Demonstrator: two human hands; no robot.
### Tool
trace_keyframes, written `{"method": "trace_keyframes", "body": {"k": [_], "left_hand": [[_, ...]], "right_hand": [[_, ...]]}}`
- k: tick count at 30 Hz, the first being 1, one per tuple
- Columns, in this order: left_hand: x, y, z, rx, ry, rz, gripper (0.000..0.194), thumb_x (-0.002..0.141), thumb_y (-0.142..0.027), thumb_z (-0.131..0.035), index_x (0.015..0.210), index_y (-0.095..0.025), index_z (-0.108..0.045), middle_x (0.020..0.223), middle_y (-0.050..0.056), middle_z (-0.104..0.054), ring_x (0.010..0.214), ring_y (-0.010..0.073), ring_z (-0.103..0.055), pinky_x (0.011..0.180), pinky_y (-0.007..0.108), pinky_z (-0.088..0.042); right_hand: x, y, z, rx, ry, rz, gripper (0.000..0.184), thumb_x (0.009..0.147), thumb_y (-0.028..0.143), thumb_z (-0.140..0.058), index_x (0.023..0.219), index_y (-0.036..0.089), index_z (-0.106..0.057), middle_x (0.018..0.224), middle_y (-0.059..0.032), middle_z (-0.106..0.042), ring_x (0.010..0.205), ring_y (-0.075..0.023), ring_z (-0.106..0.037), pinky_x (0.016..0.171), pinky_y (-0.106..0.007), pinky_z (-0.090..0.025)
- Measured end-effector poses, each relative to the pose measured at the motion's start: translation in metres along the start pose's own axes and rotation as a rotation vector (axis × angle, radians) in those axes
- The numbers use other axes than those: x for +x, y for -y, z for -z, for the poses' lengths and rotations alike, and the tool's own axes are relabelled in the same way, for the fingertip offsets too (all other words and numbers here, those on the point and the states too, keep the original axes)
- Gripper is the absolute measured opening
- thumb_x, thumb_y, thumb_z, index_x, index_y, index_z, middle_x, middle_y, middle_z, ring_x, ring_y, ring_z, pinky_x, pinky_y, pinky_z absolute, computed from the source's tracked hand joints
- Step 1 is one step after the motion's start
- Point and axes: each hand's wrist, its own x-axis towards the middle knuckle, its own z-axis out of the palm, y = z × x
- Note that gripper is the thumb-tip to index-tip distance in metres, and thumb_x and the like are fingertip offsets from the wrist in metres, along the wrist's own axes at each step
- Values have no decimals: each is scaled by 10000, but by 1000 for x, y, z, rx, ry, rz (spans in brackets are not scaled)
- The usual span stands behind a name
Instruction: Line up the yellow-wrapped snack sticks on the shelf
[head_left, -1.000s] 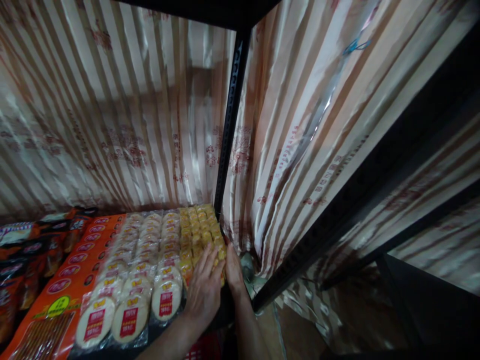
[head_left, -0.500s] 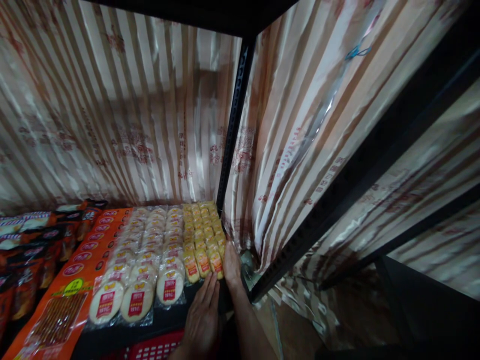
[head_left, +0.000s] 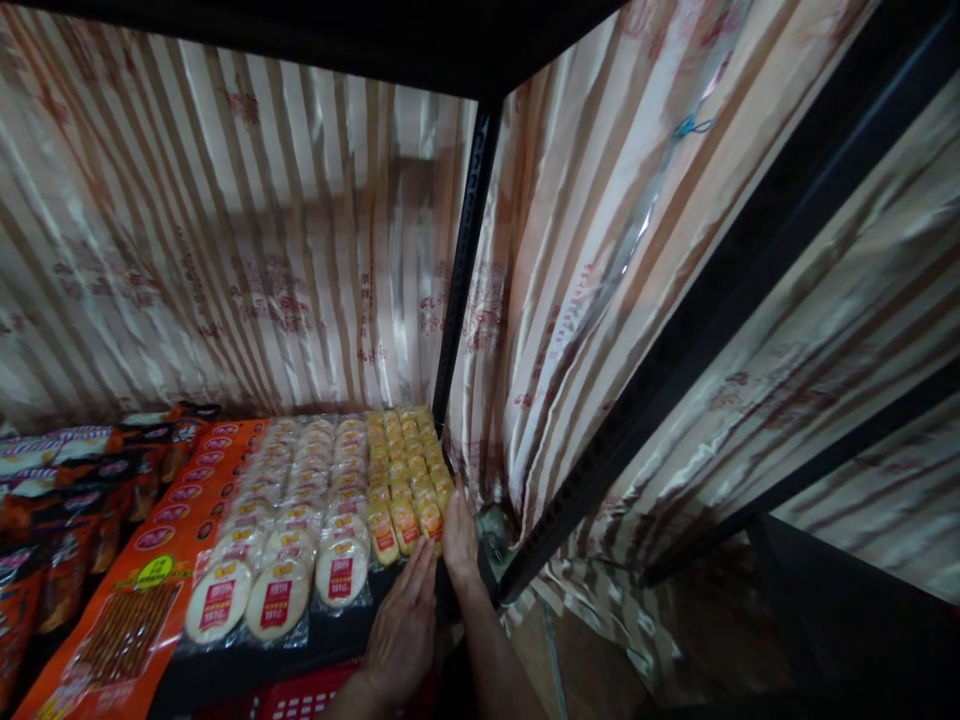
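Note:
My left hand lies flat with fingers stretched out at the front edge of a black shelf, its fingertips just below the row of small yellow snack packets. My right hand rests against the right side of that yellow row, by the black upright post; its fingers lie straight along the packets. Left of the yellow row lie rows of round white cracker packs with red labels.
Orange flat packs and dark red snack bags fill the shelf's left. A striped satin curtain hangs behind and to the right. A red basket shows below the shelf edge. A black shelf board is overhead.
My left hand slid back off the yellow packets to the shelf's front edge. The right hand stayed at the side of the row. The view shifted slightly.

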Motion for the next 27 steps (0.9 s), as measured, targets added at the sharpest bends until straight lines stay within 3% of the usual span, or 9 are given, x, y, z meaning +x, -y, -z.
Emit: {"method": "trace_keyframes", "body": {"k": [5,13,18,27], "left_hand": [[3,-1,3,-28,70,37,532,848,-118,-318,1374,-106,-237,1401,136,-331,1309,202,-253,994,336,-423],[1,-2,3,-103,64,91,537,832,-94,-314,1366,-127,-260,1441,108,-254,1332,207,-192,1024,371,-389],[-2,-1,-2,-116,64,112,525,803,-60,-332,1327,-91,-337,1422,138,-300,1330,216,-211,1033,373,-377],[-7,1,-8,-223,-3,183,567,763,-16,-311,1324,-95,-345,1380,156,-378,1296,208,-312,1013,391,-404]], "right_hand": [[-1,-3,-1,-48,-5,20,647,866,524,-184,1305,96,-390,1363,-137,-404,1301,-208,-295,1083,-409,-206],[-11,8,6,-29,-68,19,659,851,523,-253,1348,94,-304,1392,-150,-355,1290,-221,-315,1064,-408,-243],[-26,11,9,-132,-33,49,733,823,517,-371,1398,117,-153,1430,-154,-278,1314,-245,-262,1058,-439,-248],[-43,6,9,-289,-8,199,799,795,509,-447,1394,80,-136,1423,-181,-274,1312,-264,-258,1050,-449,-264]]}}
